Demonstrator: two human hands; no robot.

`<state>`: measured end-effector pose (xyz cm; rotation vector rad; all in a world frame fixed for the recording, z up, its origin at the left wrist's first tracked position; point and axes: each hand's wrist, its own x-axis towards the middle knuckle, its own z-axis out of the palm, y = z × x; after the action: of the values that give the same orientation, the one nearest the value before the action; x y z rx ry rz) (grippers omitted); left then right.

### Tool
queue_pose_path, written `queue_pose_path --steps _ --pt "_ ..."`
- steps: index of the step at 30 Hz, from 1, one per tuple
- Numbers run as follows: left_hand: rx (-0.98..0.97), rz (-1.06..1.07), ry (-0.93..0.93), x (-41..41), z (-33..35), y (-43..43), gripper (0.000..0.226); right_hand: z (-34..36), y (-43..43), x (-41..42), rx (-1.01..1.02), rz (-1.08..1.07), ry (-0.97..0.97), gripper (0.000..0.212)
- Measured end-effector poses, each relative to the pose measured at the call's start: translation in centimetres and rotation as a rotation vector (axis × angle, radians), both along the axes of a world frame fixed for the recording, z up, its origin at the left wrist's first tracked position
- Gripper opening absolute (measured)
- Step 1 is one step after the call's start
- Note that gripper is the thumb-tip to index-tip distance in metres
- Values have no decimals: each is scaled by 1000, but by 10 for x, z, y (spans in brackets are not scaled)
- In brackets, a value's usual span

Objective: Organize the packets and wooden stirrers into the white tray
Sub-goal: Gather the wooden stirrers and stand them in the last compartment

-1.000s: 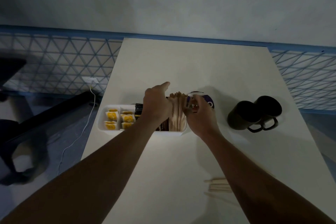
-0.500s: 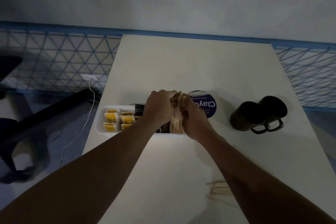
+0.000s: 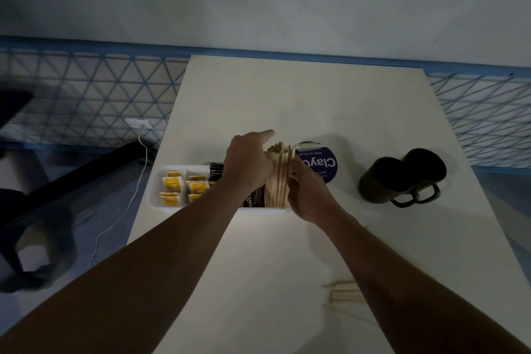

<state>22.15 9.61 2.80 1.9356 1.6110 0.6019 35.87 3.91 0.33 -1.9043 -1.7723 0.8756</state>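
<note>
Squaring up bundle of wooden stirrers (image 3: 277, 181) in right-end compartment of white tray (image 3: 155, 198), w/ top ends poking past far rim. Bracing it from both sides, prob. to stop sticks fanning out or tipping: left hand (image 3: 247, 167) pressed to left face, index finger straight & pointing away, other fingers hidden behind back of hand, so cannot tell if curled round; right hand (image 3: 309, 191) on right face, fingers (image 3: 297, 181) curled onto the sticks, gripping. Already sorted further left: yellow packets (image 3: 172, 184) in the two left compartments, dark packets (image 3: 216, 174) in the next, partly hidden by left wrist. Not finished, judging by loose stirrers (image 3: 343, 293) lying on worktop (image 3: 287, 100) beside right forearm, well apart from tray. Also on worktop: purple-labelled tub (image 3: 326, 165) just beyond right hand, two dark mugs (image 3: 402, 178) off to right, touching each other
</note>
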Motion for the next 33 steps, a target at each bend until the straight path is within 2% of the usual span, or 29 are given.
queue_pose_path --steps 7,11,16,22,26,33 --pt "131 27 -136 21 22 -17 28 -5 -14 22 -86 -33 -49 60" --pt "95 -45 -191 40 22 -35 15 -5 -30 41 -60 -122 -5 47" --pt "-59 -196 -191 68 3 -64 12 -10 -60 81 -100 -186 9 36" --pt "-187 -352 -61 99 -22 -104 22 -21 -96 127 -174 -244 -58 36" --pt "-273 -398 7 116 -38 -125 26 -28 -117 150 -175 -208 -185 40" --pt "-266 -494 210 160 -60 -178 51 -42 -156 189 -211 -192 -321 45"
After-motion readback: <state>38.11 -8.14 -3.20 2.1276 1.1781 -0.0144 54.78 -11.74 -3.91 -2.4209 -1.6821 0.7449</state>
